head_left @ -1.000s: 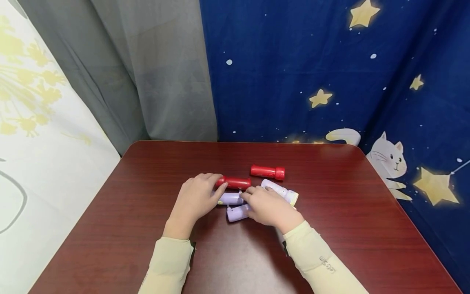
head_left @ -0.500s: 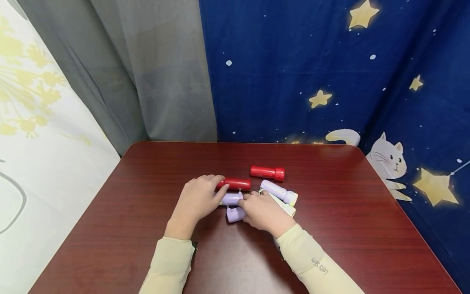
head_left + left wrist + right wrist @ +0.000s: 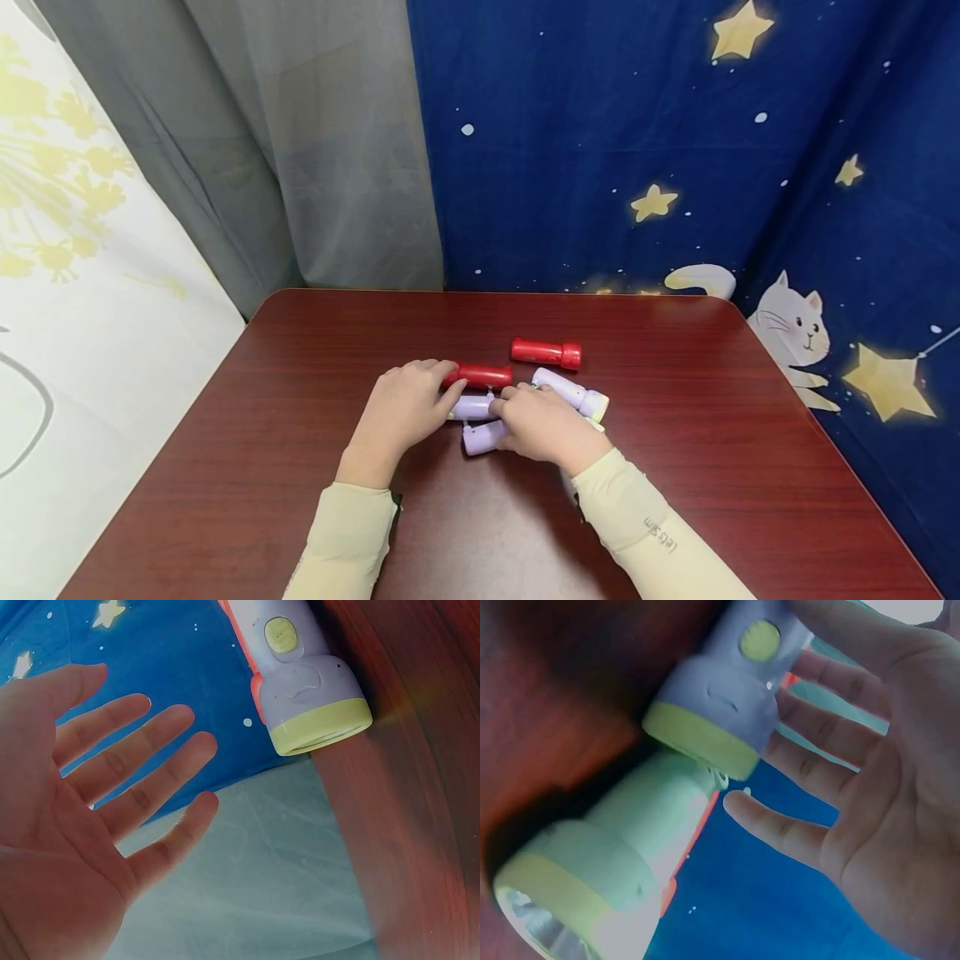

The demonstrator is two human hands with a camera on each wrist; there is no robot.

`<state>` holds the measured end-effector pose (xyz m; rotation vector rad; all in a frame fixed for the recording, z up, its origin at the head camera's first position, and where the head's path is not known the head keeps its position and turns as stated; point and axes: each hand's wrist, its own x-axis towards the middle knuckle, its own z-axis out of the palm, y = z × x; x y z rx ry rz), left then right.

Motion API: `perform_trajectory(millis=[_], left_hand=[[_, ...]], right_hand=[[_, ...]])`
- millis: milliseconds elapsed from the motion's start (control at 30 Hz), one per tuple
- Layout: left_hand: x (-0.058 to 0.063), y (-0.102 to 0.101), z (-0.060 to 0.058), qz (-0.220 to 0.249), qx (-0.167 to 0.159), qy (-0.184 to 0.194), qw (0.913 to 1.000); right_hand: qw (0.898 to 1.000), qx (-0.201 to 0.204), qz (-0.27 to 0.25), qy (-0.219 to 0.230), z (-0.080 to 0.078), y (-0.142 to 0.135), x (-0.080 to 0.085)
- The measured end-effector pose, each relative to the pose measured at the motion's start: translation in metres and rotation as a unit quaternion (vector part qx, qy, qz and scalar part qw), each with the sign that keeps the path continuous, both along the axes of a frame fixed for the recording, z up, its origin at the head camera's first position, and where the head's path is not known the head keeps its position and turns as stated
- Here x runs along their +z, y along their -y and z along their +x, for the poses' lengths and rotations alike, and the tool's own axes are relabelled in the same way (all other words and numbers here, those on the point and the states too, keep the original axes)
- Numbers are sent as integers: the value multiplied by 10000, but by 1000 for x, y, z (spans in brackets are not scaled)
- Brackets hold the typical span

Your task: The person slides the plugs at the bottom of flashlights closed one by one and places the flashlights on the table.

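My left hand (image 3: 401,408) lies over the left ends of a red flashlight (image 3: 483,375) and a purple flashlight (image 3: 471,407). In the left wrist view its fingers are spread and fairly straight, beside a purple flashlight with a yellow rim (image 3: 319,724). Over the right end of a lower purple flashlight (image 3: 482,438) is my right hand (image 3: 543,425), which hides part of it. The right wrist view shows those fingers extended along a purple flashlight (image 3: 712,697), with the thumb at its upper end. Below it lies a pale green flashlight (image 3: 630,810), mostly covered in the head view.
Another red flashlight (image 3: 547,352) lies farther back on the dark red wooden table (image 3: 300,350). A purple flashlight (image 3: 562,386) slants just beyond my right hand. Grey (image 3: 352,150) and blue star-patterned (image 3: 562,150) curtains hang behind the table's far edge.
My right hand shifts a little left and toward me, exposing the pale green flashlight, then moves back right over it. My left hand stays almost still, and the flashlights keep their places.
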<state>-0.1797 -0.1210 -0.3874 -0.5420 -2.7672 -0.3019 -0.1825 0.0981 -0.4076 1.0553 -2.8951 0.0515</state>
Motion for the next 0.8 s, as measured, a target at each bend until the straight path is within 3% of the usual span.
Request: perform_trajectory(millis=[133,267,400,567,800], left_hand=[[0,1,-1,-1,-16,43,10000],[-1,1,-3,12,-4,108,9999],[-4,2,-6,-34,88,274,9996],[-9,4,-8,-118,192,600,9979],[-15,0,-13,-215,233,926,9952]], right_hand=[[9995,-93,-154,272,-11,-5,11],[9979,-446,-314,339,-25,-16,18],[9928,-1096,-363,335,-40,-29,20],[9792,-1845,-237,805,-61,-41,21],[9714,-2047,-39,1205,-86,-47,21]])
